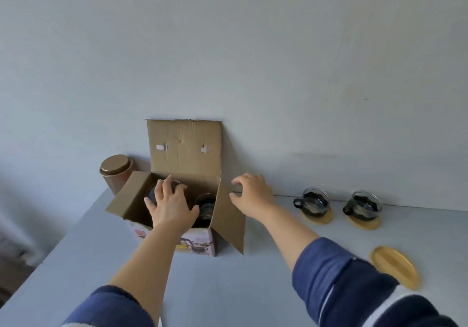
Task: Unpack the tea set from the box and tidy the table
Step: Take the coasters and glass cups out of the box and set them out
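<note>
Glass under our left hand [170, 206], whose fingers curl round a dark cup [162, 190] down in the box [177, 240], looks light, slick and breakable, so we take it by the rim while our right hand [250, 195] hovers slack and empty beside the flap.

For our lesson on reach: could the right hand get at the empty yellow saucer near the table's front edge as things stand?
Probably yes: the right hand holds nothing beside the box, and bare table lies between it and the saucer.
</note>
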Demonstrator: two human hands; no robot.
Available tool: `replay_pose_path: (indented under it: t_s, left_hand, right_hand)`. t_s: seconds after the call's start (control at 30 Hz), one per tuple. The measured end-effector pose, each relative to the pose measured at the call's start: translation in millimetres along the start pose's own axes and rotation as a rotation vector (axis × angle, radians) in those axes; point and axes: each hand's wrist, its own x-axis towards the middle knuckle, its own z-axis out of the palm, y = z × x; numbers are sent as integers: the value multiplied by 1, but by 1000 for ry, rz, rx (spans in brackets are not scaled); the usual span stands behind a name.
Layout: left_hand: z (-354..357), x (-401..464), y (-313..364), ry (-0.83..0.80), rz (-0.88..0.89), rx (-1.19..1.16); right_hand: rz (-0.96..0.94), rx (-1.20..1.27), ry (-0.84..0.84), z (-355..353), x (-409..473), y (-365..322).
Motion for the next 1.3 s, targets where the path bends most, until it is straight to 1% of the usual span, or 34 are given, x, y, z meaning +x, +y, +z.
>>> replay_pose_path:
  t_s: [0.1, 0.13, 0.2, 0.3, 0.4, 0.47, 0.53, 0.7, 0.87, 0.93, 1.03, 1.07, 1.17, 1.3]
  left_hand:
    - [4, -1, -31, -111, -52, 4]
    - [7, -1, -36, -138, -64, -1]
    - [12, -1, -43, -143, -65, -15]
    - [12, 0, -45, -135, -60, -28]
    - [13, -1, -46, -142, -52, -33]
    - [14, -3, -48, -132, -51, -38]
    - [15, -3, -50, -123, -47, -42]
    - [12, -3, -49, -132, -59, -40]
    - [3, 3, -41, -210, -84, 77]
    - [0, 4, -36, -196, -71, 162]
    - [-5, 11, -24, -120, 49, 330]
    - [-6, 15, -18, -125, 106, 377]
    - [-6, 23, -4, -251, 271, 486]
    - [2, 36, 5, -415, 374, 683]
  right_hand:
    - [-116, -58, -37, 21, 14, -31]
    - [-141, -107, -66, 27, 19, -40]
    - [-162, -290, -130, 37, 31, -53]
    - [-100, -573, -185, 49, 47, -69]
    - [4, -716, -216, 62, 60, -80]
    - [65, -760, -250, 74, 65, -84]
    - [112, -724, -256, 85, 66, -85]
    - [137, -591, -138, 90, 67, -84]
    - [61, -510, 30, 66, 60, -90]
    - [29, -431, 76, 49, 57, -91]
    - [48, -150, 68, 21, 51, -86]
    - [59, -88, 74, 13, 49, -82]
    - [129, 23, 124, -7, 39, -59]
    - [208, 90, 151, -14, 21, -26]
